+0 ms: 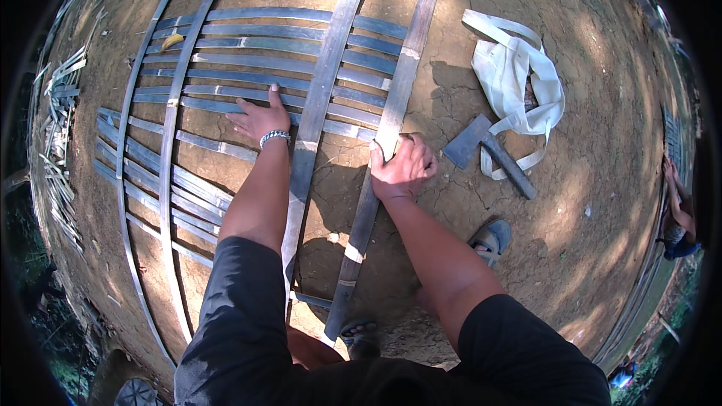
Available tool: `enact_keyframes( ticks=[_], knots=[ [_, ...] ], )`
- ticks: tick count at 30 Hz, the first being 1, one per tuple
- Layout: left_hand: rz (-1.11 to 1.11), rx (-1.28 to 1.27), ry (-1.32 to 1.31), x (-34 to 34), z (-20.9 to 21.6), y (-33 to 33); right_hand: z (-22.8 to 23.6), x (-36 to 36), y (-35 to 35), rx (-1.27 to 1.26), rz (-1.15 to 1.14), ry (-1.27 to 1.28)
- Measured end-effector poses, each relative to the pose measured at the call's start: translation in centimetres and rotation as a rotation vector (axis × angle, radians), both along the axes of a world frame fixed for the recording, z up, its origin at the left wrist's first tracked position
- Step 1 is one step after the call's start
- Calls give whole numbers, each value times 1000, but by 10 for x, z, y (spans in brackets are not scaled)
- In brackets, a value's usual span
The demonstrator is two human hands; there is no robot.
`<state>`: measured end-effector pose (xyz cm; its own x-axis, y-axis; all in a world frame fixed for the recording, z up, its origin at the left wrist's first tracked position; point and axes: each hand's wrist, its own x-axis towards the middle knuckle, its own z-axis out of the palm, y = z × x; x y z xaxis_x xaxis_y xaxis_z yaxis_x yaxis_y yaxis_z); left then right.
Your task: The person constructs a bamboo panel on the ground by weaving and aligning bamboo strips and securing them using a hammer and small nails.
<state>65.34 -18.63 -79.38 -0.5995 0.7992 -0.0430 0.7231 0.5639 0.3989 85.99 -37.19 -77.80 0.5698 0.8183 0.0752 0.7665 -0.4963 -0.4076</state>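
A lattice of split bamboo lies on the dirt in front of me, with long strips running away from me and crosswise slats woven through them. My left hand [260,119], with a silver bracelet [275,136] at the wrist, rests fingers spread over the crosswise slats [252,64]. It grips nothing. My right hand [404,168] is closed on the edge of the rightmost long bamboo strip [406,79], thumb on top and fingers curled at its outer side. Just left of that runs another long strip [329,68]. Loosely spaced slats [139,173] lie at the lattice's near left.
Right of the lattice lie a broad-bladed hatchet [492,152] and a white cloth bag [500,79]. My sandalled foot [490,239] stands near the hatchet. Bamboo scraps [64,98] are heaped at far left; a yellow-brown leaf [172,41] lies on the slats. Another person [681,214] is at far right.
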Motion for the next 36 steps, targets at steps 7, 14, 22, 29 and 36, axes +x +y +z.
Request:
enact_keyframes(
  ticks=[7, 14, 22, 29, 36],
  knots=[
    [12, 42, -25, -1, -2, 0, -2, 1, 1, 1, 1, 17],
    [2, 28, 16, -5, -10, 2, -1, 0, 0, -16, 5, 37],
    [-227, -5, 106, 31, 1, -27, -2, 1, -1, -34, -4, 47],
    [-354, -9, 82, 52, 21, -36, 0, -2, 1, -40, -4, 75],
    [-472, 51, 197, 60, 23, -37, -4, -3, 1, -94, -10, 60]
  ],
)
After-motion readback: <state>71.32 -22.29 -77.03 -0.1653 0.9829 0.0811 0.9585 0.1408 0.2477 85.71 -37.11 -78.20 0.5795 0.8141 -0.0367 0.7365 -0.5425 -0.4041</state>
